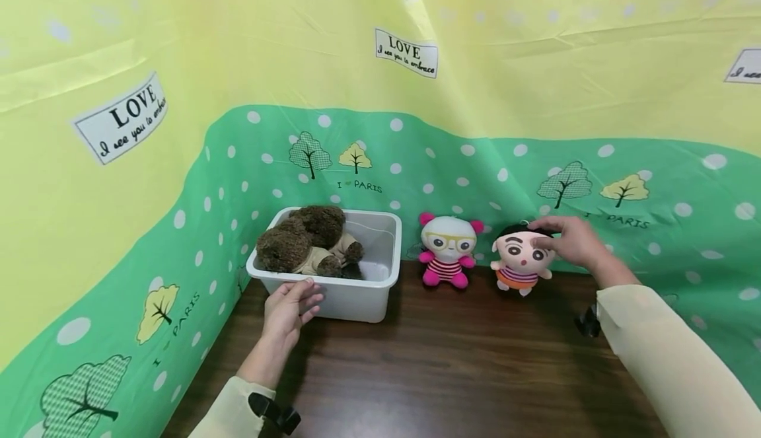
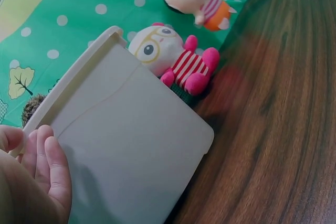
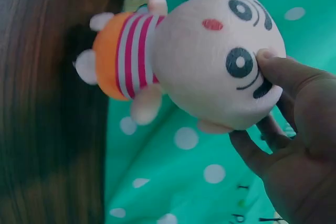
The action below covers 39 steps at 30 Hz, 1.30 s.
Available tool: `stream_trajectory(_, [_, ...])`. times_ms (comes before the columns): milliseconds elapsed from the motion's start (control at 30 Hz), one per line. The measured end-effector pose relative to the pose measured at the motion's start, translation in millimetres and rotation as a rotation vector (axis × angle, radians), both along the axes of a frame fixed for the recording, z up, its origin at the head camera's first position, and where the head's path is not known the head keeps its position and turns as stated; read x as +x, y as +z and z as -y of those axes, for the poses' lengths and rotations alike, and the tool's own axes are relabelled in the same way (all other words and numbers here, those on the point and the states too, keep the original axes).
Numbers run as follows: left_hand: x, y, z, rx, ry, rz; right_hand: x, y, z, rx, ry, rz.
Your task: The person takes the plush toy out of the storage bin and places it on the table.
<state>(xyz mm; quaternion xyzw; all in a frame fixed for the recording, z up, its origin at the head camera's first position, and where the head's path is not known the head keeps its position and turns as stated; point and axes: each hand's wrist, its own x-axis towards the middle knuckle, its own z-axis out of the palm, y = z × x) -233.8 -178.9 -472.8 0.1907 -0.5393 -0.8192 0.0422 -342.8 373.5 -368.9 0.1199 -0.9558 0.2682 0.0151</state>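
My right hand [image 1: 573,243] grips a plush boy doll [image 1: 522,259] by the top of its head, thumb on the forehead and the other fingers behind. The doll has black hair, a striped shirt and orange shorts, and is upright, facing me. My left hand [image 1: 285,312] holds the front rim of a light grey plastic bin [image 1: 357,299], its fingers along the outer wall. Inside the bin, two brown plush bears [image 1: 285,243] lie side by side toward the left. A pink-and-white plush panda [image 1: 447,253] with yellow glasses sits between bin and doll.
A dark wooden table [image 1: 440,359] lies under everything. Yellow and green patterned cloth [image 1: 333,154] hangs along the back and left, close behind the bin and toys.
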Motion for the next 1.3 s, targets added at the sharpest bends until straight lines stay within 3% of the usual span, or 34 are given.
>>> stream_trajectory(433, [-2.7,-1.1,0.3,-0.007,0.020,-0.001,-15.9,-37.6,-4,-0.012,-0.028,-0.005])
stream_trajectory(567, [-3.4,-0.8,0.1,-0.015,0.020,0.002,-19.5,-45.2,-5,-0.020,-0.080,-0.023])
stream_trajectory(800, [-3.1,0.3,-0.1,-0.026,0.021,0.004,-25.2,-51.0,-3,-0.045,-0.170,-0.061])
stream_trajectory(1033, [-3.1,0.9,0.1,-0.020,0.023,0.000,-29.5,-57.0,-3,-0.027,-0.186,-0.114])
stream_trajectory(1300, [-3.5,-0.4,0.0,-0.016,0.026,-0.002,-25.6,-53.8,-2,-0.027,-0.181,-0.103])
